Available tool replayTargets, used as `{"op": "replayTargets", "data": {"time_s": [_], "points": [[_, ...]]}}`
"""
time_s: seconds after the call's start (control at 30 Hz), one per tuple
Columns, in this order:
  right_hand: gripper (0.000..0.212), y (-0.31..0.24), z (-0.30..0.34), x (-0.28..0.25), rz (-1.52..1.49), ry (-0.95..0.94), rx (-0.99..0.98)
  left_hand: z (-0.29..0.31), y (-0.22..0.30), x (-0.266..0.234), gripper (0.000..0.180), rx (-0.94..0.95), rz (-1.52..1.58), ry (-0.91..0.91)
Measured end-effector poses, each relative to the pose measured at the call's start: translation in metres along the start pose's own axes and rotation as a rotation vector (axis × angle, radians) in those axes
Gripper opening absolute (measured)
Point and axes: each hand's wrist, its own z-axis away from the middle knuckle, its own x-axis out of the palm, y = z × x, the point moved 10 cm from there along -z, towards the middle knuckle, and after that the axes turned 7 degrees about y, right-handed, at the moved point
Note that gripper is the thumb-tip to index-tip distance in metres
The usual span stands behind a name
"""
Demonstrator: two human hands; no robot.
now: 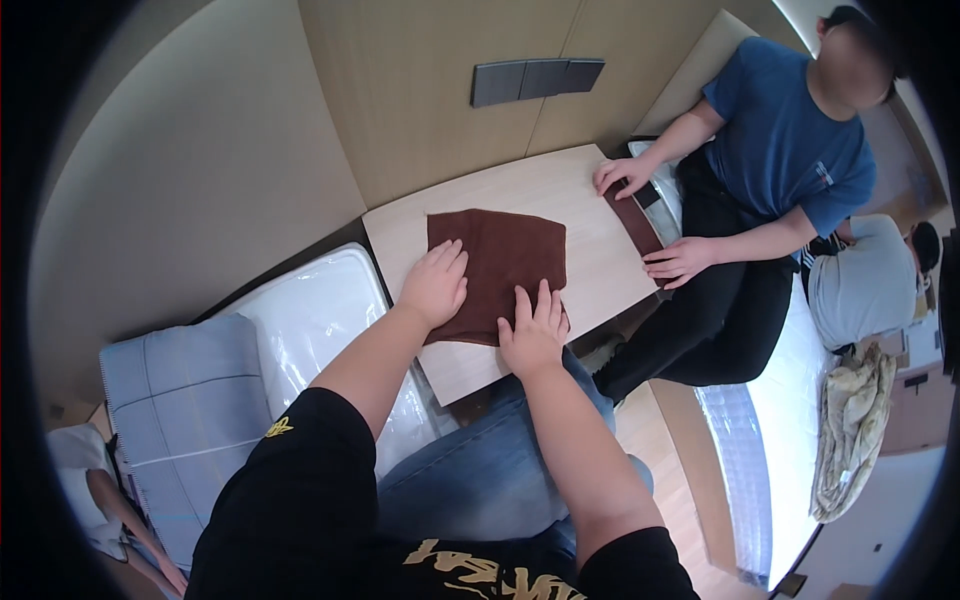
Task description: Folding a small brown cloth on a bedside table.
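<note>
We had the piece of brown cloth [500,250] on the pale wooden table [595,262], lying almost flat with some soft wrinkles, and we took its centre for the middle of our clock. Our left hand [436,284] rested at nine o'clock on the cloth, its fingers laid down and grasping nothing. Our right hand [535,335] was at about five o'clock, near the table's closer edge; its fingers were spread upon the cloth, not clenched. Between two and three o'clock, along the table's end, lay a narrow brown strip [632,225], and a co-worker [780,130] in a blue T-shirt had one hand near each end of it. Towards nine o'clock, beyond the table, was a white mattress [315,290] in shiny wrapping, bearing a folded blue-grey blanket [185,375].
</note>
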Motion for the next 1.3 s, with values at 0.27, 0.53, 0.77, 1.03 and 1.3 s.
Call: {"op": "replayTargets", "data": {"time_s": [0.27, 0.53, 0.77, 1.03, 1.3], "points": [[0.056, 0.022, 0.038, -0.036, 0.172, 0.008, 0.014, 0.081, 0.044, -0.078, 0.043, -0.230, 0.360, 0.168], [0.034, 0.016, 0.050, -0.023, 0.269, -0.114, -0.084, 0.162, 0.083, -0.084, 0.069, -0.046, 0.212, -0.239], [0.018, 0.016, 0.052, -0.026, 0.309, 0.061, -0.078, 0.131, 0.068, -0.085, 0.066, -0.029, 0.040, -0.176], [0.015, 0.019, 0.032, -0.018, 0.284, 0.091, -0.050, 0.123, 0.051, -0.080, 0.040, -0.035, 0.050, 0.005], [0.013, 0.017, 0.033, -0.037, 0.198, 0.129, -0.003, 0.117, 0.022, -0.086, 0.031, -0.022, 0.187, -0.004]]}}
